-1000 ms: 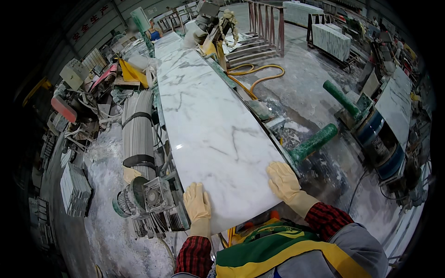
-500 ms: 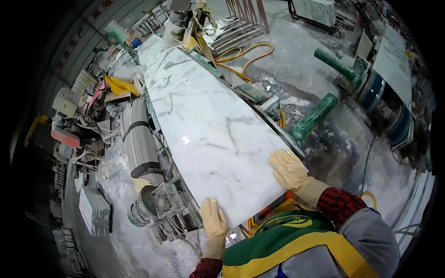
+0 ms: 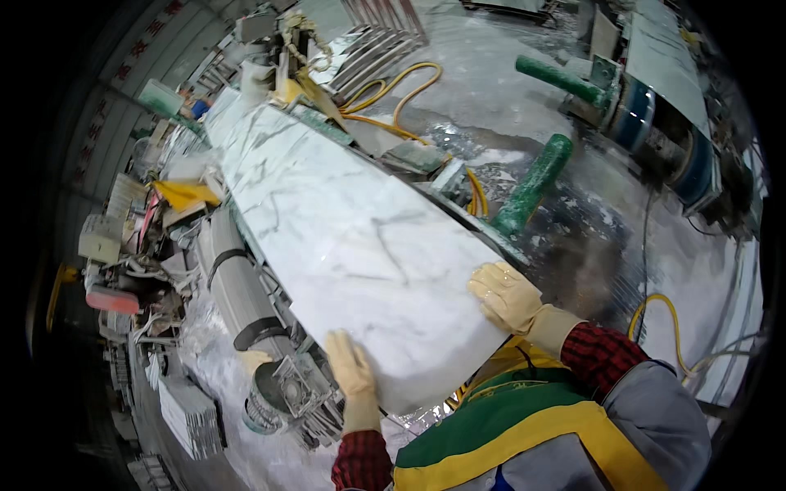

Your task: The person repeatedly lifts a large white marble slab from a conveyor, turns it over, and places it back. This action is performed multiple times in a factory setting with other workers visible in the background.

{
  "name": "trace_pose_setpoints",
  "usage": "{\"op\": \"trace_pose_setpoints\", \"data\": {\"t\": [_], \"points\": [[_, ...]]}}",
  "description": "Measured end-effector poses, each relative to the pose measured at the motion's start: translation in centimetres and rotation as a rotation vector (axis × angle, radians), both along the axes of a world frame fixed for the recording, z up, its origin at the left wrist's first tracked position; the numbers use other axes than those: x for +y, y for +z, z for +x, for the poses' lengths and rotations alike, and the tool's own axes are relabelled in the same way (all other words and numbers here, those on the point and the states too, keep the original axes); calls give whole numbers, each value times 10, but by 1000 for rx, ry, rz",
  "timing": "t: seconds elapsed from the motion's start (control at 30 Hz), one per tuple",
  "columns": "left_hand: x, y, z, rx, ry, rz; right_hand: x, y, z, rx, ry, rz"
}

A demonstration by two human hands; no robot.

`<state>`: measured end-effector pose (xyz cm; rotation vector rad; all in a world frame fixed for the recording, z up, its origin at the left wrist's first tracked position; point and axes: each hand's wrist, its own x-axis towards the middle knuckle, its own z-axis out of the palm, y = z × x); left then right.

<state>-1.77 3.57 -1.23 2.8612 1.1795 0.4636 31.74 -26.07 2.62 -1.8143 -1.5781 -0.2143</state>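
Note:
A long white marble slab (image 3: 377,270) with grey veins stretches from in front of me toward the far left. Both my hands wear cream gloves. My left hand (image 3: 350,368) lies at the slab's left edge near its close end, fingers stretched out along it. Across the slab's right edge rests my right hand (image 3: 506,296), its fingers flat on the top face. The undersides of both palms are hidden. A small step shows in the slab's left edge, ahead of my left hand. The near end looks slightly blurred.
Left of the slab lie a grey ribbed cover (image 3: 233,282) and a motor (image 3: 293,386). Green rollers (image 3: 536,184) stick out on the right. A yellow hose (image 3: 401,102) loops on the wet floor. Stacked slabs (image 3: 190,417) stand at lower left.
My view has shifted, so the surroundings sit differently. My left hand has moved leftward and a little up in the picture with the slab's near end. The right hand stays at the right edge.

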Motion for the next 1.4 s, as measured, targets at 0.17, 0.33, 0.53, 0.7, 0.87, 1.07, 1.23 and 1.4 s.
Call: {"op": "trace_pose_setpoints", "data": {"t": [0.17, 0.33, 0.53, 0.7, 0.87, 1.07, 1.23, 1.4], "points": [[72, 4, 46, 111, 158, 28, -6, -9, -1, -2, -9, -57], [139, 38, 97, 64, -147, 311, -4, -22, -4, -12, -3, -35], [192, 95, 198, 306, 8, -807, -9, -37, -11, -11, -58, -77], [225, 61, 180, 57, -27, -719, -43, -32, -59, 452, -574, -44], [183, 87, 190, 44, -90, -744, -62, -108, -126, 2014, -816, -154], [125, 173, 143, 64, -237, -363, -8, -105, -129, 2412, -591, 20], [40, 209, 99, -314, -101, -559, -47, -145, -97, 2596, -435, 44], [-37, 214, 117, -652, -161, -585, -116, -93, -30, 2386, -517, 78]]}}
